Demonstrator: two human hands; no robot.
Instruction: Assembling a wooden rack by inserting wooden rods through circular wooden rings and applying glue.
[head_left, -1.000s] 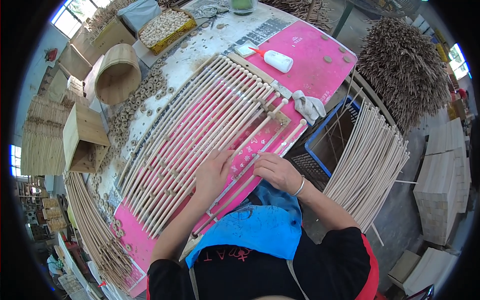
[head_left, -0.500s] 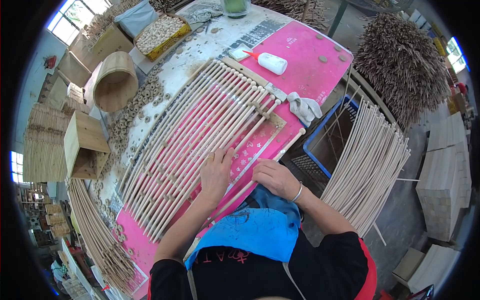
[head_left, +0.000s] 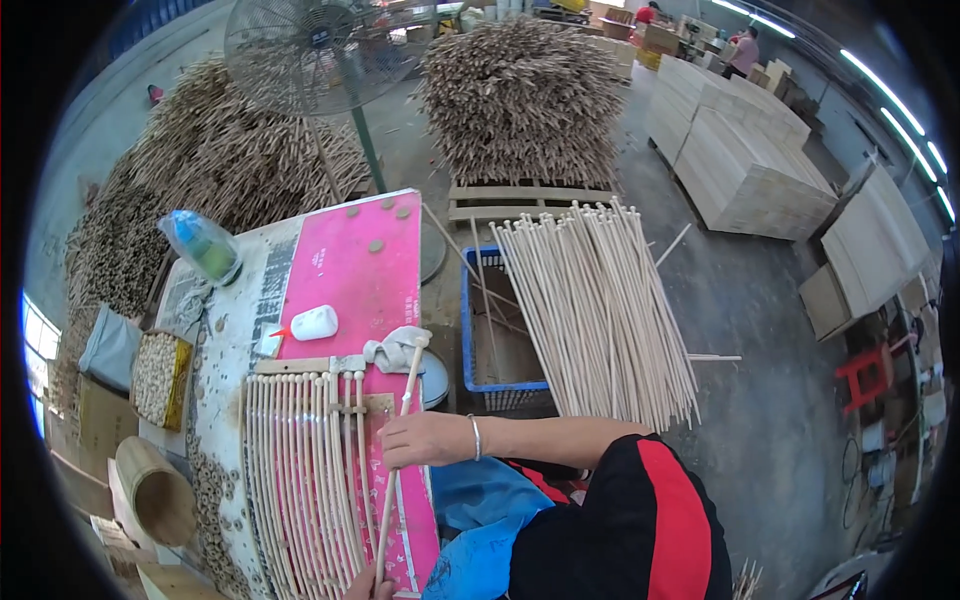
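A pale wooden stick (head_left: 387, 510) with a round knob at its far end slants over the pink sheet on the table. My right hand (head_left: 425, 440) is closed round its middle, and a bracelet shows on that wrist. At the lower edge of the picture my left hand (head_left: 370, 586) grips the stick's near part; much of this hand is cut off. Just left of them lies a row of knobbed sticks (head_left: 300, 460), side by side, their far ends against a wooden strip (head_left: 305, 365). Small wooden rings sit on a few of these sticks.
A white glue bottle (head_left: 315, 323) and a crumpled glove (head_left: 395, 350) lie beyond the row. Loose rings (head_left: 215, 500) and a yellow basket of round knobs (head_left: 160, 380) are at left. Beside the table, a blue crate (head_left: 475, 380) stands by many leaning sticks (head_left: 600, 310); a fan (head_left: 320, 45) rises behind.
My view has swung to the right. My left hand has left the row of sticks and now holds the single stick's near part. My right hand stays on that stick.
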